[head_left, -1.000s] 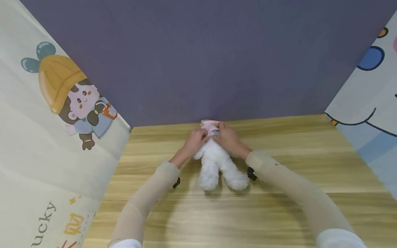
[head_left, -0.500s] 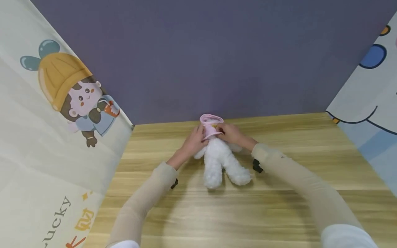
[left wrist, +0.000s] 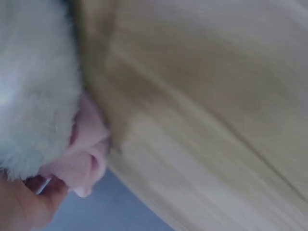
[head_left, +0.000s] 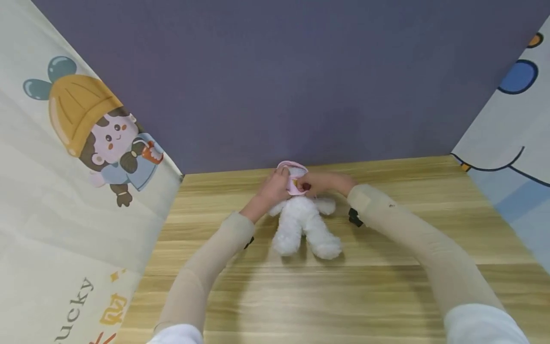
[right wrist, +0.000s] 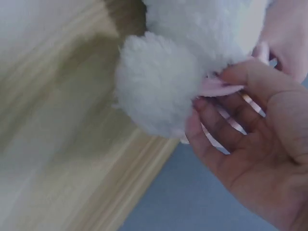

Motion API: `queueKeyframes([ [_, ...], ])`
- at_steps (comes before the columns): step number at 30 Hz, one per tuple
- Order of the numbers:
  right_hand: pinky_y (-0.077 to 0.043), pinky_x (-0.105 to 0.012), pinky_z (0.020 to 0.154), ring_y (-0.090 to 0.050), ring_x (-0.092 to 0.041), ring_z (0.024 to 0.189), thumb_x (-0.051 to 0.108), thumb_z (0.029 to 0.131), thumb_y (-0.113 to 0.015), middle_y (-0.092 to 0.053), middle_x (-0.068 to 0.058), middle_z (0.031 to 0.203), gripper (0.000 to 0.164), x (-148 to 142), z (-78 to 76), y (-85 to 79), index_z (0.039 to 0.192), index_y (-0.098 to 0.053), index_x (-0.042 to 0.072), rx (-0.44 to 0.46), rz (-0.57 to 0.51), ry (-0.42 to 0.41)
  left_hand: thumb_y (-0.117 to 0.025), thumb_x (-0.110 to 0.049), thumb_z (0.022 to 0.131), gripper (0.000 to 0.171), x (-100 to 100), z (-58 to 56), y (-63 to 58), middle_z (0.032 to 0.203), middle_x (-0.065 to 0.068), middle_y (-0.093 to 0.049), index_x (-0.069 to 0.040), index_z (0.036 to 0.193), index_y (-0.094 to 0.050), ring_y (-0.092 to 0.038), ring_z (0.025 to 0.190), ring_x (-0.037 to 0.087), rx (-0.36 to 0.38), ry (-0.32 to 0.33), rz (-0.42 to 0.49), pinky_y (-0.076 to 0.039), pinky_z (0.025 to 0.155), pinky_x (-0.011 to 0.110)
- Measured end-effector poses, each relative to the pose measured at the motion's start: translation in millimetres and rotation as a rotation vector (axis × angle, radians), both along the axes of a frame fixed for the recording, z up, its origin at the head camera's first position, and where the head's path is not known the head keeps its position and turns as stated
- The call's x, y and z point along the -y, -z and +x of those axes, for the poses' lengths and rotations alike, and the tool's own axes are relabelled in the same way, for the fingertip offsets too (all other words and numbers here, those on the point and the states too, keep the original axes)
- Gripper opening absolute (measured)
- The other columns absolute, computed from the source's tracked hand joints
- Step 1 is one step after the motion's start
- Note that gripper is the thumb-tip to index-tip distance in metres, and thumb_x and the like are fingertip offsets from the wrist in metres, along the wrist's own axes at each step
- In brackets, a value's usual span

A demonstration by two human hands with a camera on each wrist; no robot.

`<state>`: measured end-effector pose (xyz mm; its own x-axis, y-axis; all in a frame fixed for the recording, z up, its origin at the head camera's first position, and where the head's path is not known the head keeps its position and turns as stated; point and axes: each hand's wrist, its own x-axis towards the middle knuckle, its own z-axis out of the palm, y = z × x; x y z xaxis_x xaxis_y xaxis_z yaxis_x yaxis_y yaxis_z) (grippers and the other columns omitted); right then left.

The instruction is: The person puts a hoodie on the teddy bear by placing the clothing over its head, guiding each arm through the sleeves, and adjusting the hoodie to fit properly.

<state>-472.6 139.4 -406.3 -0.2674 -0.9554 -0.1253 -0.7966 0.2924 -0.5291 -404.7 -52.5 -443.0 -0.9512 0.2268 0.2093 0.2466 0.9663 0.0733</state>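
A white plush toy (head_left: 299,214) lies on its back on the wooden table, legs toward me. A small pink doll garment (head_left: 294,187) with a yellow patch is around its head and neck area, and white fur shows inside the garment's upper opening. On the left side, my left hand (head_left: 274,189) grips the pink cloth; its fingertips are partly hidden in the left wrist view. From the right, my right hand (head_left: 321,182) pinches the garment's lower edge between thumb and fingers. The pink edge (right wrist: 221,88) sits beside the fluffy arm (right wrist: 159,84) in the right wrist view.
Behind the toy, a dark grey-purple panel (head_left: 292,86) rises from the table's (head_left: 326,296) far edge. Printed cloth walls stand at both sides, with a cartoon figure (head_left: 103,129) on the left one. A black wrist device (head_left: 354,217) shows under the right sleeve.
The pink garment's round opening has come into view at the top, and white fur now shows inside it. My right hand has moved slightly up, and its fingers have curled at the hem.
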Motion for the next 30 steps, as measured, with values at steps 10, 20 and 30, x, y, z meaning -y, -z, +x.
queueKeyframes([
  [10, -0.038, -0.028, 0.064, -0.045, -0.013, 0.07, -0.005, 0.092, -0.062, -0.053, -0.005, 0.079, 0.009, -8, 19.7, 13.0, 0.095, -0.059, 0.003, -0.126, -0.17, 0.121, -0.07, -0.006, 0.09, 0.04, 7, 6.1, -0.8, 0.112, 0.022, -0.062, 0.003, 0.124, -0.053, -0.067, 0.092, 0.039, -0.149, 0.056, 0.045, -0.057, 0.077, 0.048],
  [20, -0.053, -0.044, 0.088, -0.058, -0.034, 0.108, 0.025, 0.091, -0.077, -0.052, -0.022, 0.129, 0.058, 7, 41.6, 29.6, 0.134, -0.051, -0.003, -0.478, -0.226, 0.423, -0.076, -0.038, 0.091, 0.057, 7, 20.9, 12.1, 0.117, 0.017, -0.055, 0.002, 0.125, -0.054, -0.062, 0.099, 0.033, -0.106, 0.081, 0.063, -0.055, 0.085, 0.042],
  [30, -0.055, -0.047, 0.074, -0.064, -0.036, 0.086, 0.008, 0.091, -0.071, -0.063, -0.02, 0.094, 0.02, 25, 26.1, 46.7, 0.101, -0.059, -0.004, -0.608, -0.345, 0.381, -0.07, -0.05, 0.091, 0.056, -3, 7.9, 10.8, 0.109, 0.013, -0.064, -0.007, 0.124, -0.059, -0.065, 0.093, 0.033, -0.057, -0.142, -0.037, -0.058, 0.066, 0.047],
])
